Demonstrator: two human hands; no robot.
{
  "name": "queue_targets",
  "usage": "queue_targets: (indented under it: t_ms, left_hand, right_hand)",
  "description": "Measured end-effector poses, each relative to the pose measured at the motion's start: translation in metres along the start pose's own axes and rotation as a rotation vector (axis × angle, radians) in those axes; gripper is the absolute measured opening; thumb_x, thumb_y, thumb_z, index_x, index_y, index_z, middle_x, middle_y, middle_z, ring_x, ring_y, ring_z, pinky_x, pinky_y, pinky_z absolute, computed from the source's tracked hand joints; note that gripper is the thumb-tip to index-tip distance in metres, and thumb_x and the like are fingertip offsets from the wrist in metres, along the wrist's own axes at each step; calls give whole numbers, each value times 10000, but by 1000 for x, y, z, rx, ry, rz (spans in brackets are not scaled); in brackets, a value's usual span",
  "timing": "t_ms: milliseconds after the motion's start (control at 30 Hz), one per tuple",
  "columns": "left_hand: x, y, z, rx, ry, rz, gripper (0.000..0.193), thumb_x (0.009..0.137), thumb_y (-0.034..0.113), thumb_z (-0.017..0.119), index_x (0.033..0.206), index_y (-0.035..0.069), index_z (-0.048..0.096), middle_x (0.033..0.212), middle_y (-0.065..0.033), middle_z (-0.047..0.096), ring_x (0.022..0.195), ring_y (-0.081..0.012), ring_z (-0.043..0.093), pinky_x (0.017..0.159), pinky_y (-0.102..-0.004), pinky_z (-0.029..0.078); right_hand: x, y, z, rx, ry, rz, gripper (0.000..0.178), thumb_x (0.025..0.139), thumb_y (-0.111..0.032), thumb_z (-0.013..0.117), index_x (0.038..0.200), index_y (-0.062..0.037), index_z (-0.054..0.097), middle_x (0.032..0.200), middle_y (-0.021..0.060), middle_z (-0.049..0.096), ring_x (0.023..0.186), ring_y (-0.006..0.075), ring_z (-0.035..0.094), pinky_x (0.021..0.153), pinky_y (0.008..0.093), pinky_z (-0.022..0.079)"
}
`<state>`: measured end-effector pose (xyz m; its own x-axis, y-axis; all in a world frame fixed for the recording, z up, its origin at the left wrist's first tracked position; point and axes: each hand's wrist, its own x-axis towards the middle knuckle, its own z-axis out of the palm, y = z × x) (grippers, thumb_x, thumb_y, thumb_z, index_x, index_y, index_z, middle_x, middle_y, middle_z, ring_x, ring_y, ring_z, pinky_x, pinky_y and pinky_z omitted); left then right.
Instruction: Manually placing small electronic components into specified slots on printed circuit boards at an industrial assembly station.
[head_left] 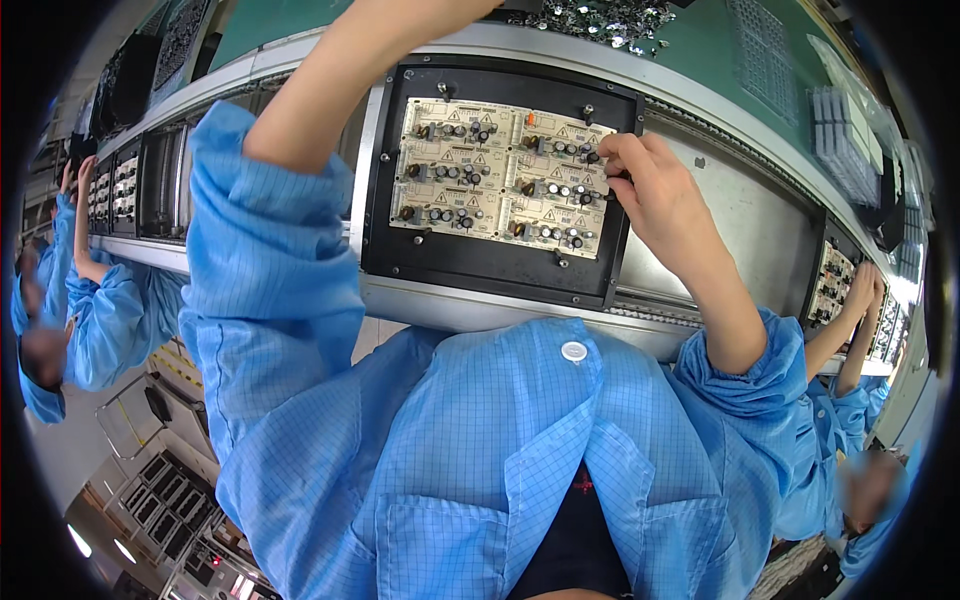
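Note:
A cream circuit board panel (505,170), with rows of capacitors and other small components, lies in a black carrier frame (380,240) in front of me. My right hand (655,195) is at the panel's upper right edge, thumb and fingers closed together beside the small dark components there. Whatever is between those fingertips is too small or hidden to make out. My left arm stretches across the frame's upper left corner. Only part of my left hand (430,15) shows at the top edge, its fingers cut off, left of a pile of small shiny metal parts (610,25).
The frame sits on a metal conveyor track (720,225). Beyond its rail is a green work surface (690,50) with stacked clear trays (845,130). Co-workers in blue coats stand at both sides, with another board carrier (830,275) by the right one's hands.

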<state>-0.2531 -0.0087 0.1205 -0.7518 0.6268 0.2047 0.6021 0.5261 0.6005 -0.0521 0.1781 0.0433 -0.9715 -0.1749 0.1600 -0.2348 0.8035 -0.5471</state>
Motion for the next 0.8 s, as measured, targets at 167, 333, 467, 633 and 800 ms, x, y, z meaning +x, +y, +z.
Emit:
queue_targets:
  t_ms: [167, 333, 467, 633, 800]
  left_hand:
    - [-31, -14, 18, 25, -105, 55, 179, 865, 98, 674, 994, -26, 680, 724, -99, 681, 687, -171, 662, 627, -310, 512]
    - [-71, 1, 27, -52, -269, -81, 153, 833, 83, 665, 945, -21, 681, 773, -187, 691, 729, -319, 699, 672, -380, 552]
    - [-92, 4, 43, -116, -245, -44, 141, 826, 60, 666, 930, -35, 677, 780, -186, 693, 724, -316, 696, 663, -377, 550]
    - [-101, 11, 56, -132, -283, -91, 120, 814, 53, 672, 897, -34, 676, 794, -188, 689, 753, -330, 688, 683, -385, 545]
    - [-105, 11, 64, -23, -309, -42, 92, 807, 48, 672, 856, -29, 674, 798, -196, 674, 795, -353, 667, 728, -418, 532]
  right_hand:
    - [-3, 3, 7, -26, 13, 27, 291, 808, 54, 639, 1080, -36, 584, 907, 141, 631, 821, 292, 661, 732, 369, 544]
    - [22, 49, -19, 58, 113, 95, 253, 841, 25, 627, 1087, -33, 619, 984, 135, 672, 792, 276, 682, 725, 349, 539]
    - [55, 112, -26, -77, 341, 32, 249, 867, 4, 618, 1110, -46, 630, 1003, 124, 677, 823, 252, 663, 741, 325, 520]
    - [75, 149, -17, -102, 293, -26, 255, 866, -5, 619, 1114, -56, 643, 1014, 131, 663, 856, 247, 636, 779, 311, 506]
    - [78, 133, -20, -104, 245, 120, 220, 886, -13, 615, 1100, -43, 661, 1037, 100, 668, 875, 207, 645, 819, 296, 504]
